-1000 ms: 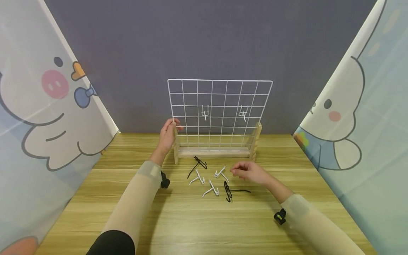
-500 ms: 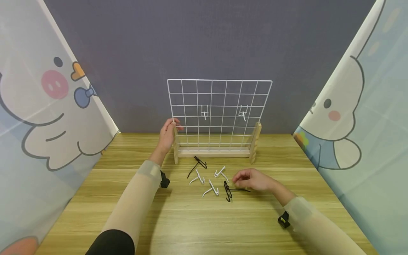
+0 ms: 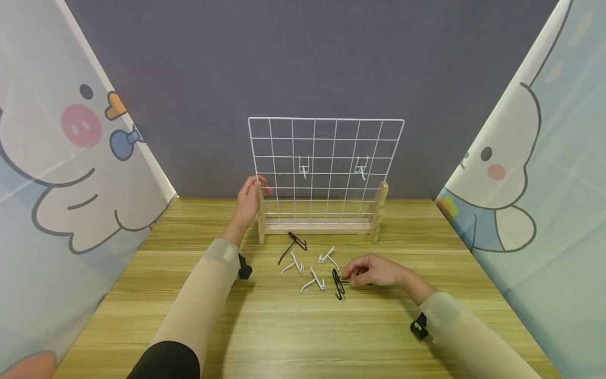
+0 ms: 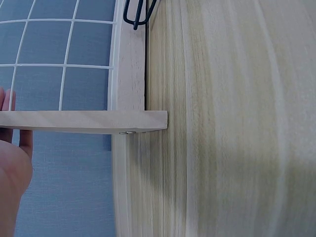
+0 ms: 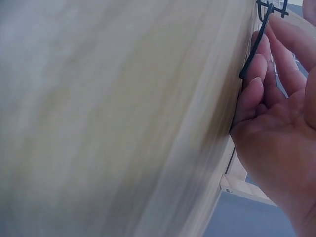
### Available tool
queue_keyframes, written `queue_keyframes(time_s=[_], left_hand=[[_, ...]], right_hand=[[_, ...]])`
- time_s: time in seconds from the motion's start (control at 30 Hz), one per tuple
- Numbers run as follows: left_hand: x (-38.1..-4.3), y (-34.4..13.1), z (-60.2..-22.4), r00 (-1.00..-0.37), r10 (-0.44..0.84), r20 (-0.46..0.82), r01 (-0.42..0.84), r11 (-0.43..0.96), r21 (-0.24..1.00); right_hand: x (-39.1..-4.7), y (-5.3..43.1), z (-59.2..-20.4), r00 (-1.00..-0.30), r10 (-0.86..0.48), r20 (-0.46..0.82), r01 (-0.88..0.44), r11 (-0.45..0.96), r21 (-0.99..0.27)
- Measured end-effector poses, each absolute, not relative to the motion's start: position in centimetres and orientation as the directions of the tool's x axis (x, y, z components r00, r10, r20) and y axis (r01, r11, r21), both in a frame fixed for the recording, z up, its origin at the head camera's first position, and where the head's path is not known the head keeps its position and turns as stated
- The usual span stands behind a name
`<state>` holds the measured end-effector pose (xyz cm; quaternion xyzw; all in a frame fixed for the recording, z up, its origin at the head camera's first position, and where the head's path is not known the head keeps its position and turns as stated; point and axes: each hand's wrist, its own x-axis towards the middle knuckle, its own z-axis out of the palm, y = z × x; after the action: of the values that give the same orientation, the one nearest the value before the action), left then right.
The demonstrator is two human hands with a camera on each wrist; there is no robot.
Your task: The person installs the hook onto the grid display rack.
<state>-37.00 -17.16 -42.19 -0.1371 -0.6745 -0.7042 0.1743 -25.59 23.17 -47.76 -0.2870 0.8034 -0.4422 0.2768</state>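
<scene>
My left hand (image 3: 248,201) grips the left wooden post (image 3: 261,218) of a white wire grid rack (image 3: 326,119). In the left wrist view, fingers lie on both sides of that post (image 4: 84,120). Low over the table, my right hand (image 3: 376,270) pinches the long prong of a black display hook (image 3: 339,285) between thumb and fingers. The right wrist view shows this prong (image 5: 254,54) running past the fingertips, the hook lying on the table. White hooks (image 3: 327,256), (image 3: 313,281) and another black hook (image 3: 295,242) lie left of it.
Two white hooks (image 3: 304,168), (image 3: 362,168) hang on the grid. A third loose white hook (image 3: 293,264) lies on the wooden table (image 3: 284,337). Behind the rack stands a dark grey wall (image 3: 326,58), with printed cloth panels (image 3: 502,173) at both sides.
My right hand has moved down and toward me from beside the white hook, onto the black hook's prong. The left hand stays on the post.
</scene>
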Motion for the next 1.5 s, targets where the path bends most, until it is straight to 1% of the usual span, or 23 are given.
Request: queue_keyframes(time_s=[0.27, 0.53, 0.8, 0.97, 1.23, 1.5], left_hand=[[-36.86, -17.17, -42.02, -0.911, -0.047, 0.41, 0.411, -0.002, 0.912], [-36.97, -17.06, -42.07, -0.909, -0.05, 0.414, 0.415, -0.032, 0.909], [-36.98, -17.25, -42.22, -0.916, -0.047, 0.398, 0.398, 0.0, 0.917], [-37.09, -17.33, -42.35, -0.916, -0.045, 0.399, 0.4, -0.004, 0.917], [-37.02, -17.22, -42.22, -0.914, -0.044, 0.404, 0.405, -0.018, 0.914], [-36.92, -17.15, -42.11, -0.913, -0.043, 0.406, 0.407, -0.016, 0.913]], right_hand=[[-25.48, 23.11, -47.69, -0.684, -0.7, -0.206, -0.21, 0.458, -0.864], [-25.25, 22.88, -47.58, -0.685, -0.701, -0.201, -0.225, 0.466, -0.856], [-25.03, 22.5, -47.52, -0.692, -0.696, -0.19, -0.259, 0.485, -0.835], [-24.92, 22.41, -47.5, -0.696, -0.689, -0.203, -0.267, 0.511, -0.817], [-25.04, 22.51, -47.45, -0.686, -0.698, -0.206, -0.273, 0.509, -0.816], [-24.84, 22.45, -47.38, -0.681, -0.714, -0.163, -0.314, 0.486, -0.816]])
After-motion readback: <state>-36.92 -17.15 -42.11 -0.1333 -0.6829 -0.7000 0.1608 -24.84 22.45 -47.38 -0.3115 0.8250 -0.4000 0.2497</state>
